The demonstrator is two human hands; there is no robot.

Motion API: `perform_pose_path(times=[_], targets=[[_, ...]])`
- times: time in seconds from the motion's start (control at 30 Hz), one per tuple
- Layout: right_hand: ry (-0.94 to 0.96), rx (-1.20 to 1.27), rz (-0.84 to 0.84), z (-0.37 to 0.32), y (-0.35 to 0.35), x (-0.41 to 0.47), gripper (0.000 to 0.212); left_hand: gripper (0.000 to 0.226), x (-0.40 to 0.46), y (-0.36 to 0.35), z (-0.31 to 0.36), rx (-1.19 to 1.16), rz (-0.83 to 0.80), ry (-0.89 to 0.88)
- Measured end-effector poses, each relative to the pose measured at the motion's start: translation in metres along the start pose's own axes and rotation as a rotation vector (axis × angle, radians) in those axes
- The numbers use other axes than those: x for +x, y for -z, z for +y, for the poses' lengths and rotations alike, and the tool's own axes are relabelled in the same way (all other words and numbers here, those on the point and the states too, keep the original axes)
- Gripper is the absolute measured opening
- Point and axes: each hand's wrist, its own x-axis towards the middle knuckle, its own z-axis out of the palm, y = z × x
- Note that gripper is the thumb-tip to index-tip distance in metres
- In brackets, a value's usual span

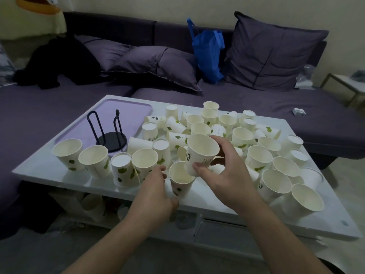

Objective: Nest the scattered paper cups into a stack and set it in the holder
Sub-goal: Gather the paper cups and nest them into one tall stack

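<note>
Many white paper cups with green leaf prints lie scattered over a white low table (49,171), some upright, some upside down, some on their sides. My right hand (221,175) holds one cup (201,151) tilted, its base just over the mouth of an upright cup (180,179) at the table's front. My left hand (156,190) grips that lower cup from its left side. The black wire holder (109,133) stands empty at the back left on a lilac tray (126,109).
A purple sofa with cushions (158,64), a blue bag (208,54) and dark clothing (59,62) lies behind the table. More cups crowd the table's right side (276,180) and left front (83,157). A small side table (347,88) stands at far right.
</note>
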Motion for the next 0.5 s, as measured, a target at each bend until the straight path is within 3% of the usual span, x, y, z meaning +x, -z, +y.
perform_pose_path(times=[0.27,0.4,0.5], targets=[[-0.005,-0.12,-0.12,0.0,-0.03,0.002,0.068,0.055,-0.014,0.045,-0.013,0.071,0.158,-0.157],[-0.002,-0.225,-0.144,0.003,-0.032,0.001,0.068,0.054,-0.006,0.052,-0.022,0.07,0.208,-0.17],[-0.047,-0.245,-0.228,0.004,-0.028,-0.003,0.089,0.063,0.002,0.055,-0.025,0.116,0.239,-0.186]])
